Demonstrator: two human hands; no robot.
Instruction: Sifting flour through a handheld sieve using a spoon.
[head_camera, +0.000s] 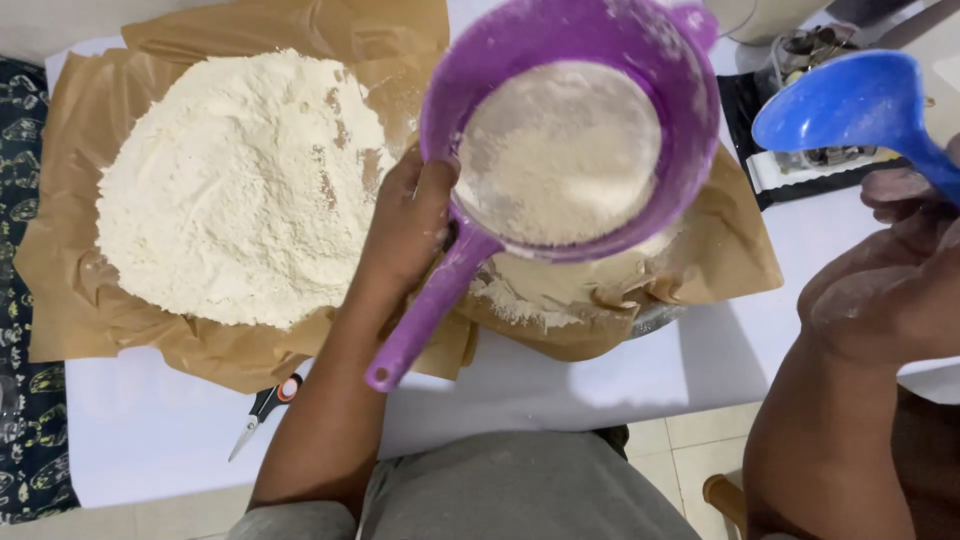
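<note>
Currently, status by item:

Left hand (408, 225): fingers wrapped around the rim of a purple plastic sieve (570, 130) where its handle begins; firm hold, sieve raised and tilted.
Sieve contents: a layer of pale flour (558, 155) lies on the mesh, roughly filling the round bottom.
Right hand (900, 300): dusted with flour, closed on the handle of a blue plastic ladle (850, 100); the scoop is held high, to the right of the sieve, and what it carries cannot be seen.
Below the sieve: sifted flour (540, 290) rests on brown paper (730, 250) directly under the mesh.
Unsifted stock: a large flour heap (240, 190) sits on the same brown paper, well to the left.
Step in hand: judged to be sifting, with one charge in the mesh.
Next move calls for: steady sieve position over the paper; the ladle must clear the rim.
Packages and labels: a dark tray with white edge (800, 165) stands behind the ladle; contents too small to identify.
Other items: orange-handled scissors (262, 408) lie on the white table (560, 385) near the front edge.
</note>
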